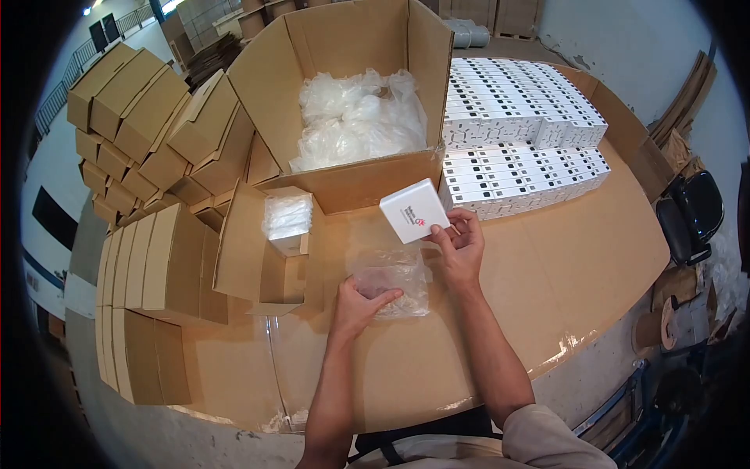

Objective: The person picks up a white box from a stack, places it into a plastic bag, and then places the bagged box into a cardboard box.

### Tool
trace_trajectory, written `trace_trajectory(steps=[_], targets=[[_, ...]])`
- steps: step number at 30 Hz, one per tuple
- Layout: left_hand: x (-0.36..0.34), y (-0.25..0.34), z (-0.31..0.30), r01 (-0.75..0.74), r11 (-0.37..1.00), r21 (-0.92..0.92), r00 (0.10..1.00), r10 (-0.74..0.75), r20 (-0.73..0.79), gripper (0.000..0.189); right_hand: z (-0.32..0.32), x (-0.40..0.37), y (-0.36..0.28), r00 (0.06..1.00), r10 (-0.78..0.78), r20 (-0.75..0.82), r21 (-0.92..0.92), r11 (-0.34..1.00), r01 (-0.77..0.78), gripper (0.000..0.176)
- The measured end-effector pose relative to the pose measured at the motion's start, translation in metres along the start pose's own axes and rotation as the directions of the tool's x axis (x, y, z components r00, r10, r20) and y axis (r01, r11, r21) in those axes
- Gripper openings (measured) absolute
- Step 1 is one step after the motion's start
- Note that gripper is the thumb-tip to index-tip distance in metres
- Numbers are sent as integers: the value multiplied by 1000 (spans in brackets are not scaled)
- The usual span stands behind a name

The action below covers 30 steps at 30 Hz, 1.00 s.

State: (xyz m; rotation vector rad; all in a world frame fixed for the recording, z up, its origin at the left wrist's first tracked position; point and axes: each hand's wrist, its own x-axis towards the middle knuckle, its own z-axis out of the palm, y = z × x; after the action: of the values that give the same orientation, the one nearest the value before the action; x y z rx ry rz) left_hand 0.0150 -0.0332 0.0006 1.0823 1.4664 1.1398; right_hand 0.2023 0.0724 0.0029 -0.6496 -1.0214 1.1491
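My right hand (pixel 461 246) grips a flat white box (pixel 414 209) with dark print and a small red mark by its lower right corner. The box is tilted above the cardboard-covered table (pixel 547 289). Lower and to the left, my left hand (pixel 361 306) pinches a clear plastic bag (pixel 398 283) between thumb and fingers. The bag looks flat, and the white box is outside it. Just left of the bag, an open small carton (pixel 283 283) holds several white boxes in clear wrap (pixel 287 215) at its far end.
A large open carton (pixel 375 181) full of clear plastic bags (pixel 355 117) stands behind. Rows of white boxes (pixel 516 168) are stacked at the back right. Brown cartons (pixel 148 258) are piled at the left. A black chair (pixel 691 215) stands beyond the table's right edge.
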Motion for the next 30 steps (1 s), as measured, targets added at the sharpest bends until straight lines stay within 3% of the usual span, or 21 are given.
trace_trajectory(steps=[3, 9, 18, 30], targets=[[2, -9, 0, -8, 1000, 9, 1000, 9, -18, 44, 0, -2, -6, 997, 67, -28, 146, 987, -62, 26], [2, -6, 1, -38, 999, -33, 999, 37, -7, 42, -1, -7, -5, 996, 77, 48, 219, 972, -86, 24], [2, -4, 1, -84, 996, -39, 996, 83, -24, 44, -6, -8, -11, 981, 50, 189, 25, 998, -55, 20], [2, -4, 1, -54, 997, -59, 999, 54, -4, 43, -6, -9, -9, 972, 43, 229, -39, 999, -35, 19]])
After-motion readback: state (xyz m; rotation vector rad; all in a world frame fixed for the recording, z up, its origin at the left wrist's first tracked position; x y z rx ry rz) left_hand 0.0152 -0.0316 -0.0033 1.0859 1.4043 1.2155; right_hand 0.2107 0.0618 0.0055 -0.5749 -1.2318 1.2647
